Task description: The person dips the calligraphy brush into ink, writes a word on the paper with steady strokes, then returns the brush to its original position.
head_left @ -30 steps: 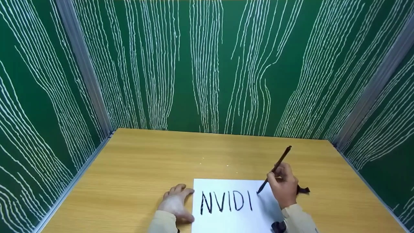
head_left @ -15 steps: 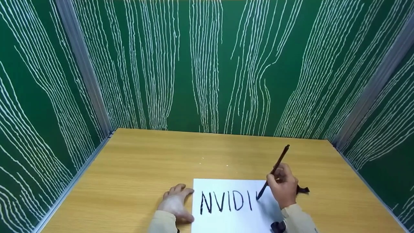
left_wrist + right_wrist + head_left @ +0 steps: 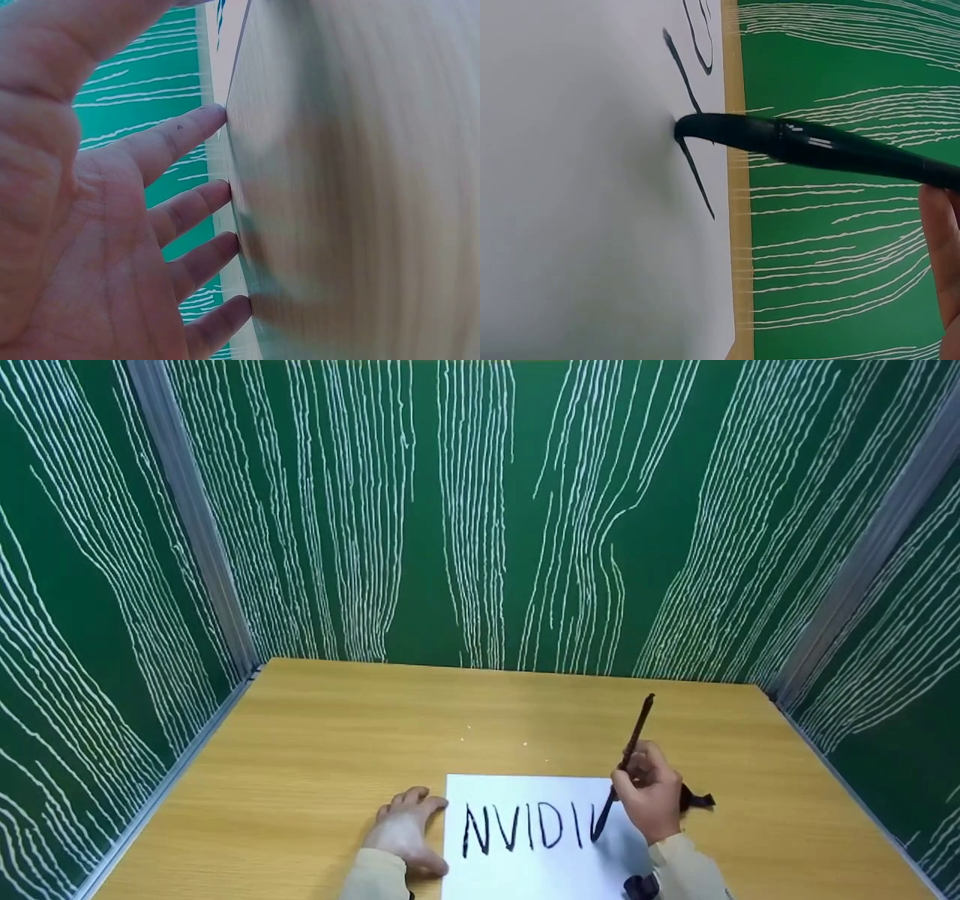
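Observation:
A white sheet of paper lies on the wooden table, with black letters reading NVIDI and a further stroke at their right. My right hand pinches a slim black brush pen, tilted with its top end up and away. In the right wrist view the soft brush tip bends against the paper on a thin black line. My left hand rests at the sheet's left edge, thumb and index finger by the paper; its spread fingers touch the tabletop in the left wrist view.
A small black object shows just beyond my right hand. A black wrist device sits by the right sleeve. Tiny pale specks dot the tabletop. Green walls with white wavy lines and grey corner posts enclose the table.
The brush tip has moved down the paper, leaving a new black stroke right of the last I. My right hand has shifted slightly left and the brush pen stands steeper. The left hand stays put.

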Motion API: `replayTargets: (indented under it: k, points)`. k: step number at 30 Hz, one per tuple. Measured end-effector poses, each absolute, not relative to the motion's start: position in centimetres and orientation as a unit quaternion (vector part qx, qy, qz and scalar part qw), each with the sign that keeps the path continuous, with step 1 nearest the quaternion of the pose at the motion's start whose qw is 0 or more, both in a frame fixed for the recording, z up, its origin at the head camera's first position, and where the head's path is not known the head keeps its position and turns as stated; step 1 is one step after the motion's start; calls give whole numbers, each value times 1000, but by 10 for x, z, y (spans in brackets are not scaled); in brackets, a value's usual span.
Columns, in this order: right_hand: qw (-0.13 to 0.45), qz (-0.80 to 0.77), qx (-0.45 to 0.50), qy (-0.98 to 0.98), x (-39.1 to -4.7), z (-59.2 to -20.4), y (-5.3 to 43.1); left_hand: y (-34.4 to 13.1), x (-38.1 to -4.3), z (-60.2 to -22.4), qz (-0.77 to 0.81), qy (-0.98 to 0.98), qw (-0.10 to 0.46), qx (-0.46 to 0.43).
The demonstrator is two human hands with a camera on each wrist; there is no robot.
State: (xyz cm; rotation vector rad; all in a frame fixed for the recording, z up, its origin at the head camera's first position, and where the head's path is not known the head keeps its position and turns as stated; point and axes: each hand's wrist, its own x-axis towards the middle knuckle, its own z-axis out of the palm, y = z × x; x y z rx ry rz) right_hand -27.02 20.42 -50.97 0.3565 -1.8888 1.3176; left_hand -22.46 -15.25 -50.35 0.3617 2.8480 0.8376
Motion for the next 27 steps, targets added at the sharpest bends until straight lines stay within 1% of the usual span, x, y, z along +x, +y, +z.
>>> replayTargets:
  k: [5,20,24,27]
  points:
    - [380,521,139,-751,-267,-508,203,-152,-225,-504,281,949,78,117]
    - [380,516,167,-749,-267,-507,202,-153,-227,-508,287,947,69,124]
    - [412,525,172,-725,-268,-508,204,-153,-229,-511,297,944,73,125]
    - [455,525,156,-702,-270,-507,205,-155,-231,-515,296,944,74,124]
